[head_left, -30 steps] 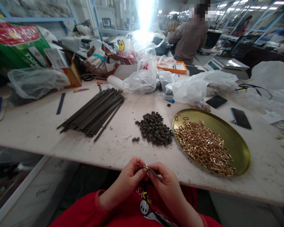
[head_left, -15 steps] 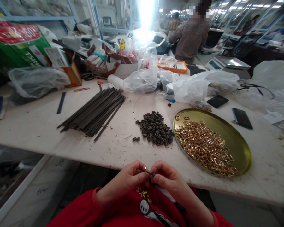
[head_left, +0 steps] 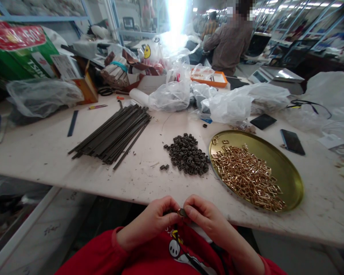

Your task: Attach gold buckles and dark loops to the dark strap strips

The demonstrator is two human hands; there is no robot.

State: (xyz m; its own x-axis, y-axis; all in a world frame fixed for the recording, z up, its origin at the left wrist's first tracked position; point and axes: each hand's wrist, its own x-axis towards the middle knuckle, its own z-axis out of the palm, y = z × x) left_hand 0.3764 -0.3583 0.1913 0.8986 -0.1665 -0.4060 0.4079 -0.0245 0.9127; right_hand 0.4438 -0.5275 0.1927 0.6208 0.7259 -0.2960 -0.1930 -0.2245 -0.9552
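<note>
My left hand [head_left: 157, 218] and my right hand [head_left: 205, 217] meet at the near edge of the table, in front of my red top. Between their fingertips is a small gold buckle [head_left: 180, 210], pinched on the left side. Against it sits a small dark loop [head_left: 183, 212], which my right thumb and forefinger grip. The fingers cover most of both pieces, so I cannot tell how far one is through the other. Beyond my hands lies a pile of dark loops [head_left: 187, 154]. A round gold tray [head_left: 289, 179] to its right holds a heap of gold rectangular buckles [head_left: 246, 177].
Dark flat strips [head_left: 111, 133] lie stacked at left centre. Clear plastic bags [head_left: 227, 107], an orange box [head_left: 218, 82] and a scale [head_left: 281, 74] stand along the back. A phone [head_left: 292, 141] rests on the right. Another person [head_left: 232, 46] stands beyond the table.
The gold buckle and dark loop have turned between my fingertips; less gold shows, and the dark loop is more visible. Both hands stay in nearly the same place.
</note>
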